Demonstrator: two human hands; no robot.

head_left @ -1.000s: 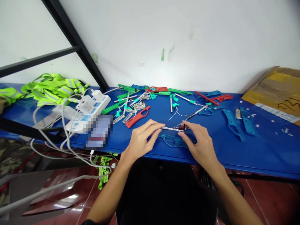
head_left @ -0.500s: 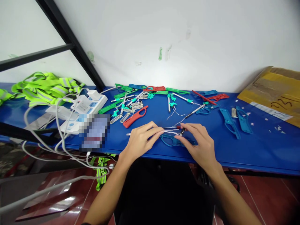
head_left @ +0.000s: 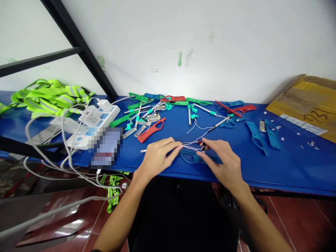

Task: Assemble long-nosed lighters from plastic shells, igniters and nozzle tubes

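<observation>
My left hand (head_left: pixel 160 154) is closed, pinching thin white wires (head_left: pixel 192 147) and a slim metal tube (head_left: pixel 143 151) whose tip sticks out to the left of the hand. Between the thumb and fingers of my right hand (head_left: pixel 224 157) is a small black piece (head_left: pixel 204 146), with the wires running to it in a loop. It looks like a lighter's igniter. Under the wires, a blue lighter handle shell (head_left: pixel 189 158) lies on the blue table (head_left: pixel 168 171), partly covered by my right hand. Beyond my hands rests a red handle shell (head_left: pixel 152 130).
Several coloured shells, metal tubes and clear fuel tanks (head_left: pixel 140 131) lie along the wall. Two blue shells (head_left: pixel 257 138) sit at right, near a cardboard box (head_left: pixel 307 105). At left are a power strip (head_left: pixel 110 117), cables, a phone (head_left: pixel 106 148) and yellow reflective straps (head_left: pixel 52 98).
My right hand has turned the black piece more upright, and the wires now bow out in a wider loop. My left hand has hardly moved.
</observation>
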